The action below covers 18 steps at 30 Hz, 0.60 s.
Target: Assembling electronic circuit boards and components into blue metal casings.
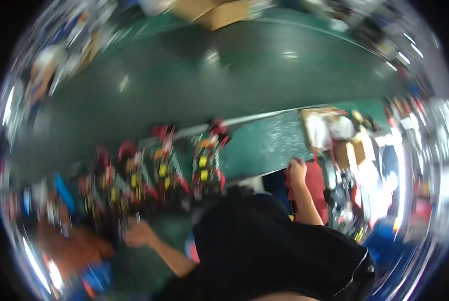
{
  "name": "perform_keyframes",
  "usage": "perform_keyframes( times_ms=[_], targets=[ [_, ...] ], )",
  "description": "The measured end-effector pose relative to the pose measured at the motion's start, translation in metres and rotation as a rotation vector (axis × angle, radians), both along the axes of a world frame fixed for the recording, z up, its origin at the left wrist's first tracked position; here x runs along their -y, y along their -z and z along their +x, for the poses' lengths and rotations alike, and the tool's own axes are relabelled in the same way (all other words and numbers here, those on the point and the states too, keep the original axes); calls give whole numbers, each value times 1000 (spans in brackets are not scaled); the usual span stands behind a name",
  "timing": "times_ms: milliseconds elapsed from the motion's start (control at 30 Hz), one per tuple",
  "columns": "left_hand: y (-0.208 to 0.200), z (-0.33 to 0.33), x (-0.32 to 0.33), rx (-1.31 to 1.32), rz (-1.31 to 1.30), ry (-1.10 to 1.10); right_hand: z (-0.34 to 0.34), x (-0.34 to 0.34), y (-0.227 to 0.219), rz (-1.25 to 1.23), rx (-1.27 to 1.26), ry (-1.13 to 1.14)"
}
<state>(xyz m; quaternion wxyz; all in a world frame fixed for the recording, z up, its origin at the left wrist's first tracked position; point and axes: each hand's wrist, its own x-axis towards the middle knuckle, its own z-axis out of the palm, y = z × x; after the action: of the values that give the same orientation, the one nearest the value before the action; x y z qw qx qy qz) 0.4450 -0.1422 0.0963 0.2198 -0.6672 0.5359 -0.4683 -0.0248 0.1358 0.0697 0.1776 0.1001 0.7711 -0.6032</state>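
My left hand (139,234) reaches out low on the left, beside the near end of a row of assemblies. Motion smears its fingers; a small bright sliver shows just above them, and I cannot tell whether they hold it. My right hand (298,170) is over the far edge of a red bin or sheet (315,188), its fingers curled in. What they close on, if anything, is hidden. The nearest assembly to the row's right end is a dark unit (204,163) with yellow blocks and red parts. Similar units (162,168) stand to its left.
Beyond the row runs a wide dark green surface (184,75). An open cardboard box (219,12) is at the far edge. White round items (329,130) and cardboard pieces lie right, near a bright light (390,170). Lower left, a blurred shape resembles another person's arm (74,241).
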Motion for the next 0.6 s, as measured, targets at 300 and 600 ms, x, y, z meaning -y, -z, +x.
perform_keyframes(
  times_ms=[300,600],
  targets=[
    [101,104,-193,-1504,810,-625,-33,107,-15,-150,400,-653],
    [-372,-66,-179,-1531,-721,1095,31,173,-278,-809,-923,-835]
  ],
)
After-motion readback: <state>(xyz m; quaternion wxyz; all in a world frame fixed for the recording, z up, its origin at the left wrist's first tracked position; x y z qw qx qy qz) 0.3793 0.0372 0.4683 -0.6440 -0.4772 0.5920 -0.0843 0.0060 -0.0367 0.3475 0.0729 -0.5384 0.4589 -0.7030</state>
